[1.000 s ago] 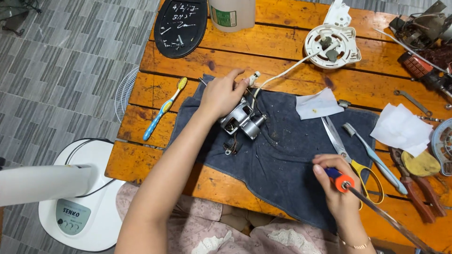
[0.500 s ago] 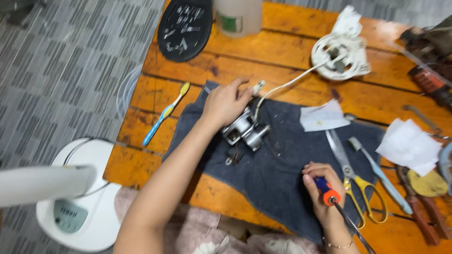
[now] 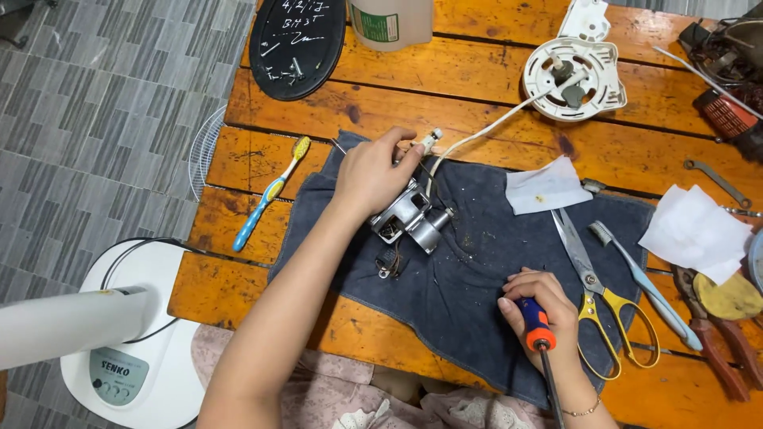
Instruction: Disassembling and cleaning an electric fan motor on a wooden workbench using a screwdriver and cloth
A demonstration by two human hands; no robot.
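The left hand [image 3: 372, 176] lies over the top of a small metal fan motor [image 3: 409, 218], fingers curled down around its upper end, so the motor is pinned against the dark denim cloth [image 3: 477, 318] and cannot roll. The cloth is spread under both hands on the orange wooden desk [image 3: 477, 87], and crumbs of dirt speckle it, so it seems to serve as a mat that catches grit and small parts. A white cord [image 3: 485, 131] runs from just beyond the left fingers, up and away, to a round white plastic housing [image 3: 574, 79] lying well beyond both hands. A small dark part on thin wires [image 3: 388, 262] hangs off the near side of the motor.

The right hand [image 3: 544, 314] rests on the cloth nearer the body, closed in a fist around the blue and orange handle of a screwdriver [image 3: 536, 330]; its shaft points back toward the person, so the tool appears parked rather than applied.

Just right of that hand lie yellow-handled scissors [image 3: 592, 298] and a pale blue toothbrush [image 3: 640, 278], with white paper scraps [image 3: 548, 187] beyond them. Left of the left hand lies a blue and yellow toothbrush [image 3: 270, 195]; farther out, off the desk, a white fan base [image 3: 131, 361] stands on the tiled floor [image 3: 95, 119].
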